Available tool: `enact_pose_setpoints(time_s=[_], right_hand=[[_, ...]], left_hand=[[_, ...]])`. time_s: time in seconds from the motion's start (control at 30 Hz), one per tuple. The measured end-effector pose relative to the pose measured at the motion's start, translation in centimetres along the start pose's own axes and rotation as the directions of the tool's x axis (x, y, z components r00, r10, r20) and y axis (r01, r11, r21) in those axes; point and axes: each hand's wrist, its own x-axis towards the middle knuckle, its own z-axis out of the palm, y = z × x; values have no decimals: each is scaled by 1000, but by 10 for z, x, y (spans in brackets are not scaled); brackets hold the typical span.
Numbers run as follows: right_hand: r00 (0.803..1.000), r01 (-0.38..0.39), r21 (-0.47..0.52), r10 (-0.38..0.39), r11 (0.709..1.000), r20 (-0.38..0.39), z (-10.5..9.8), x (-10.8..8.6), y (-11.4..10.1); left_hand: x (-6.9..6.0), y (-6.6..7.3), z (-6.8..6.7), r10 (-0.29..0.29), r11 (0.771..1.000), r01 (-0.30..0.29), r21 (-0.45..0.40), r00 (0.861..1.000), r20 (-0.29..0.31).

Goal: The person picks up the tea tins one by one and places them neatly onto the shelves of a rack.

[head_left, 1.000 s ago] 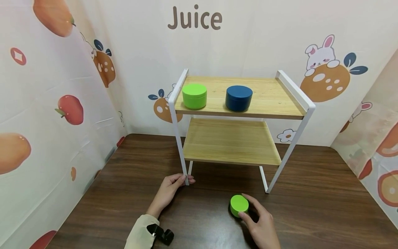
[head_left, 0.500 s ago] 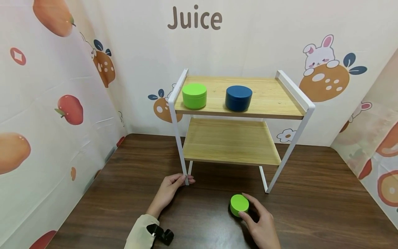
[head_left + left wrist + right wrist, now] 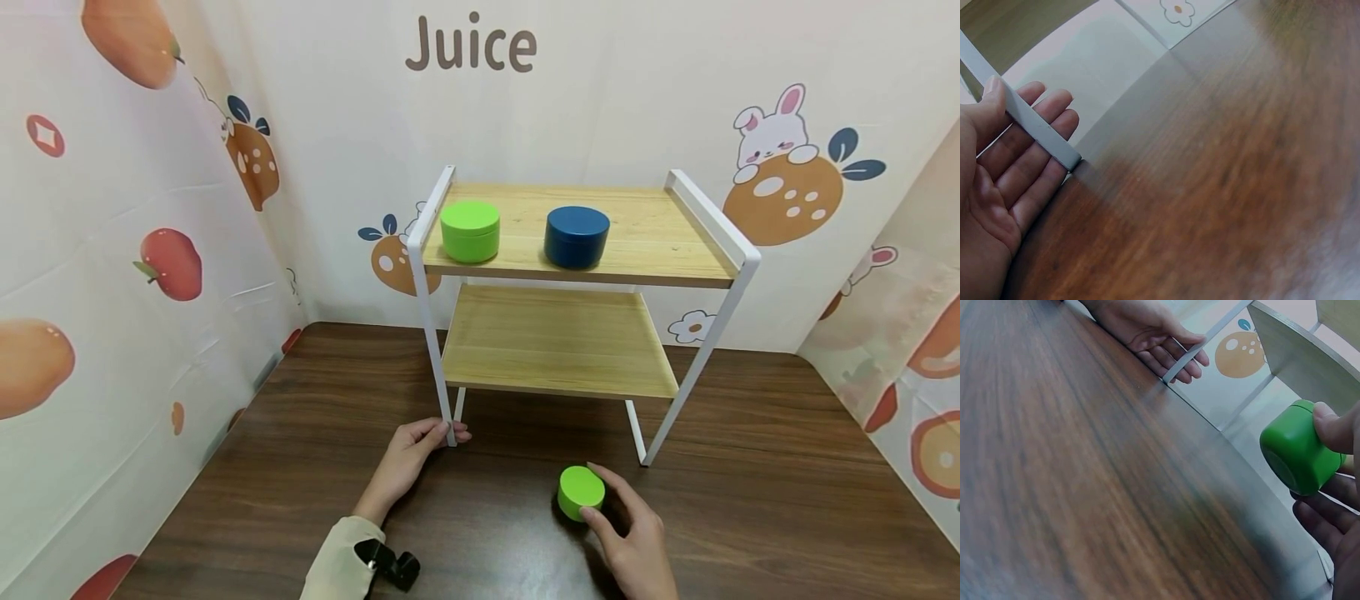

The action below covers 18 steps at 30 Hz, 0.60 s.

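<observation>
In the head view, my left hand (image 3: 405,457) grips the foot of the shelf rack's front left leg (image 3: 433,350). The left wrist view shows the thumb on one side of that white leg (image 3: 1036,127) and the fingers behind it. My right hand (image 3: 636,533) holds a small round green tin (image 3: 581,492) between thumb and fingers, in front of the rack. Its underside shows in the right wrist view, where the green tin (image 3: 1300,447) looks tilted and just off the table.
The two-tier rack's upper wooden shelf (image 3: 660,242) bears a larger green tin (image 3: 470,233) on the left and a dark blue tin (image 3: 576,238) near the middle. Below is the lower shelf (image 3: 558,342). A printed curtain (image 3: 600,100) stands behind the dark wooden table (image 3: 787,500).
My right hand and the small green tin have shifted slightly to the right and up in the head view. The left hand and the rack stay put.
</observation>
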Motion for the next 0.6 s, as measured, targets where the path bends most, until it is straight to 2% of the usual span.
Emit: enact_pose_setpoints(time_s=[0.3, 0.6], right_hand=[[1000, -28, 27, 28, 999, -10, -1, 0, -3], [999, -20, 33, 21, 999, -41, 0, 0, -3]], left_hand=[[1, 0, 0, -2, 1000, 2, 0, 1000, 2], [0, 0, 0, 1, 1000, -1, 3, 1000, -2]])
